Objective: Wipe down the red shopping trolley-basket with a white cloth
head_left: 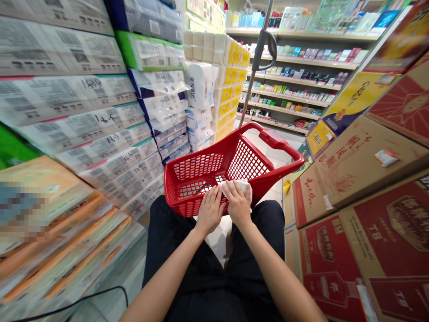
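A red plastic shopping basket (197,163) with lattice walls rests between my knees, its raised handle toward the far right. My left hand (210,206) grips the basket's near rim, thumb on the near side and fingers reaching over the edge. Beside it, my right hand (236,201) presses a folded white cloth (248,192) against the same rim. The cloth shows past the fingers on both sides; part of it is hidden under the palm. The two hands nearly touch. Through the lattice the basket's floor is partly visible.
Stacked paper packs (100,118) rise at the left, with orange-edged packs (67,250) nearer me. Printed cartons (338,197) crowd the right. Behind the basket stand a metal pole with a grey grip (259,49) and stocked shelves (301,82). A black cord (100,293) lies lower left.
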